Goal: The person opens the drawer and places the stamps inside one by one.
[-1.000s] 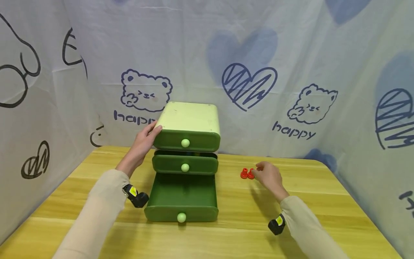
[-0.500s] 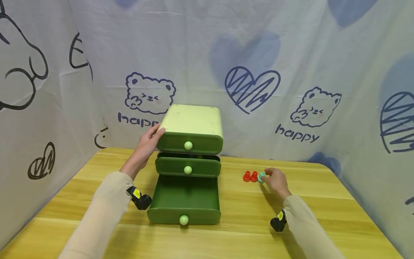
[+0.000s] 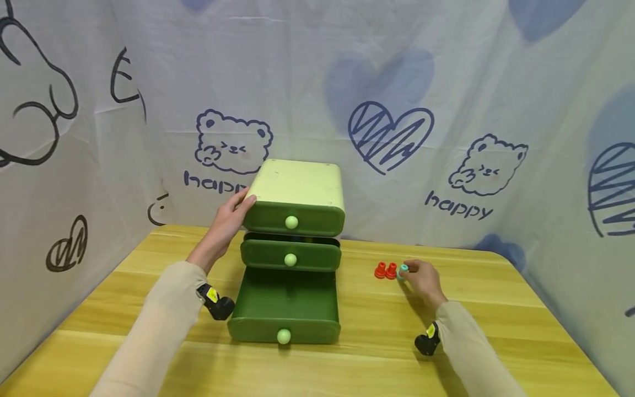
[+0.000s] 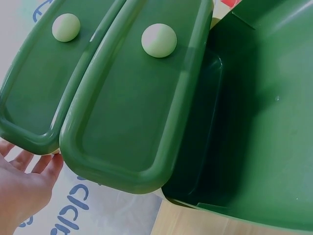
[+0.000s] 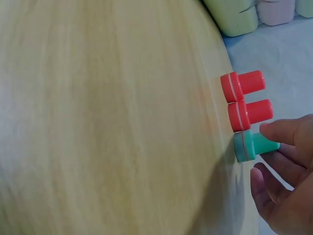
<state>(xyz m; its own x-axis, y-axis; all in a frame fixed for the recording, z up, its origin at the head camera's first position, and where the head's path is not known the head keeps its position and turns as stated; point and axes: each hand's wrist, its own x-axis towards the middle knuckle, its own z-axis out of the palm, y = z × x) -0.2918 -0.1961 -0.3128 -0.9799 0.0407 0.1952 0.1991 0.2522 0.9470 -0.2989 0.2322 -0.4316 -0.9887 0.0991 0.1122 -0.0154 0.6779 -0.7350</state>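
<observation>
A small drawer cabinet (image 3: 300,182) with a pale yellow-green top and green drawers stands on the table. Its bottom drawer (image 3: 284,325) is pulled far out, the middle drawer (image 3: 263,256) a little way, and the top one is closed. My left hand (image 3: 226,223) rests on the cabinet's upper left side with fairly straight fingers, just behind the drawer fronts (image 4: 29,107). Right of the cabinet, two red stamp-like pieces (image 5: 252,111) with round bases stand in a row with a teal stamp-like piece (image 5: 244,146). My right hand (image 3: 424,280) pinches the teal piece's stem between thumb and fingers.
The wooden table (image 3: 387,342) runs under everything. Printed cloth (image 3: 297,82) hangs behind and at both sides. At the top of the right wrist view, pale green and pink rounded shapes (image 5: 276,11) show beyond the table edge.
The right hand shifted slightly right, bringing the teal piece, hidden a second ago, into sight beside the red ones. The left hand stays on the cabinet; the head view shifts slightly.
</observation>
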